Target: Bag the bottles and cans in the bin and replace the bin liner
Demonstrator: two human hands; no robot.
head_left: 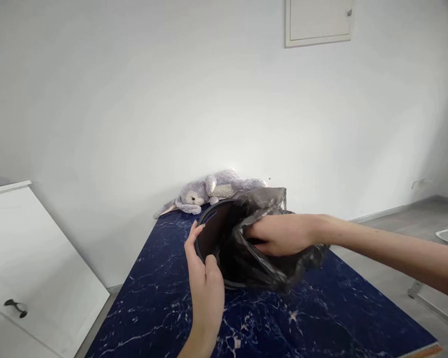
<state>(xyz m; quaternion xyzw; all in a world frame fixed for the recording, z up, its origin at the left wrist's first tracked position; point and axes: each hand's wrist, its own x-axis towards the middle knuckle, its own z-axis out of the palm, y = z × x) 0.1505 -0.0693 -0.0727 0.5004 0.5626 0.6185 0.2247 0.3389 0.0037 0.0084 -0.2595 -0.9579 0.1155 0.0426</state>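
A round black bin (211,233) is tipped on its side on the dark blue marbled table (164,308), its mouth facing left. My left hand (205,286) grips the bin's rim, thumb inside and fingers outside. A grey-black plastic bag (269,263) is draped over the right part of the rim. My right hand (280,233) is closed on the bag, bunching it against the bin.
A grey plush toy (209,191) lies at the table's far end against the white wall. A white cabinet with a dark handle (17,307) stands at the left. A wall panel door (318,21) is high on the wall. Grey floor lies to the right.
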